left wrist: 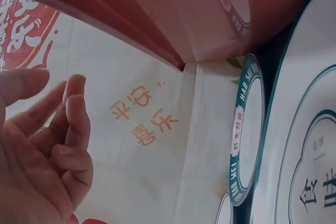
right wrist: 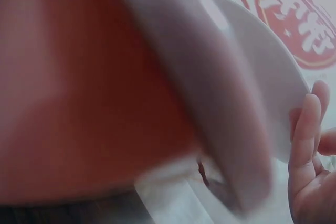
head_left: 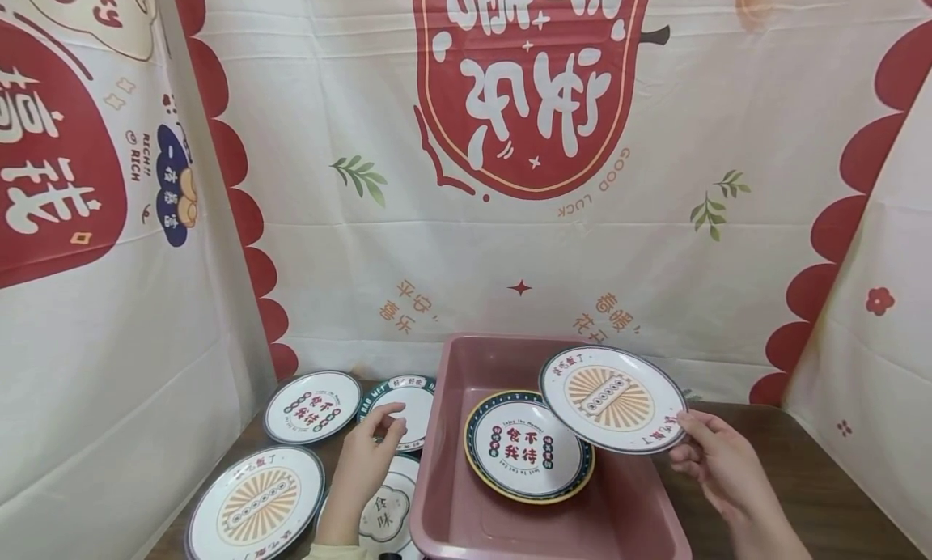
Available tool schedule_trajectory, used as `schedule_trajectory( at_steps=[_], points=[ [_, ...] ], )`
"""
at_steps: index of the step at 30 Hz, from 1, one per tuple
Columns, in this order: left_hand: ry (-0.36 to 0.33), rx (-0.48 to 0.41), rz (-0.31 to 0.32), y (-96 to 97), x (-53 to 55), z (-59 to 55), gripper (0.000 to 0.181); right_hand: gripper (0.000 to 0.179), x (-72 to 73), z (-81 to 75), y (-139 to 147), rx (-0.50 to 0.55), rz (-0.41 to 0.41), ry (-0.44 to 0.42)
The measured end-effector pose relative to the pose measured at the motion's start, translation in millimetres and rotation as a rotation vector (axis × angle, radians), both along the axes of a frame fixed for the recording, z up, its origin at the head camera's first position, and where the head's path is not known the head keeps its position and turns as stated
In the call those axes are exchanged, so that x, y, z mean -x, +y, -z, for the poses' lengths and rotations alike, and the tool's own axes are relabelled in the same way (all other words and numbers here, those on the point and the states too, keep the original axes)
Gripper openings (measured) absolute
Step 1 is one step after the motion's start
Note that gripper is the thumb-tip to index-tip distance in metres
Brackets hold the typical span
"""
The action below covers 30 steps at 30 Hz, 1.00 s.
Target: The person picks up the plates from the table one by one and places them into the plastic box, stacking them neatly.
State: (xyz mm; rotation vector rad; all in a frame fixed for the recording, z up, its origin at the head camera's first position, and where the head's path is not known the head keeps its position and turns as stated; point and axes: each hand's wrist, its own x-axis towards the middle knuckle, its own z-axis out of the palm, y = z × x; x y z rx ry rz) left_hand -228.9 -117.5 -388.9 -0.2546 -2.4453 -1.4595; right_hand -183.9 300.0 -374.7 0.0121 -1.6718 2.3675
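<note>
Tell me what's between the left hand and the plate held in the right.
In the head view: the side of the pink bin, then the stacked plates lying in it.

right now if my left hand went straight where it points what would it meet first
Your left hand would likely meet the pink bin first, near its far left corner; depth is unclear, so it may pass above toward the printed cloth.
</note>
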Motion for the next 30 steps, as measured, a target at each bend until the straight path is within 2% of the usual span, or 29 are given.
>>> schedule_trajectory(
  at_steps=[7,12,15,21,25,30],
  points=[
    [-0.032,-0.06,-0.09,-6.0,-7.1,-7.6,0.028,0.005,8.4,-3.0,-21,-0.066,-0.042,-0.022],
    [-0.031,-0.067,-0.104,-8.6,-8.1,-14.5,0.028,0.006,9.4,-5.4,-29,-0.083,-0.053,-0.034],
    [-0.005,-0.085,-0.097,-6.4,-6.6,-23.3,0.026,0.007,10.0,-7.4,-32,-0.093,-0.059,-0.043],
    [0.072,-0.181,-0.095,6.0,-4.6,-51.5,0.024,0.007,11.1,-11.7,-36,-0.095,-0.091,-0.029],
    [0.12,-0.25,-0.048,19.0,-1.4,-67.5,0.023,0.007,11.2,-16.0,-40,-0.087,-0.108,-0.012],
    [0.073,-0.311,0.05,35.4,9.5,-76.7,0.024,0.009,13.1,-26.4,-49,-0.123,-0.097,-0.057]
  ],
)
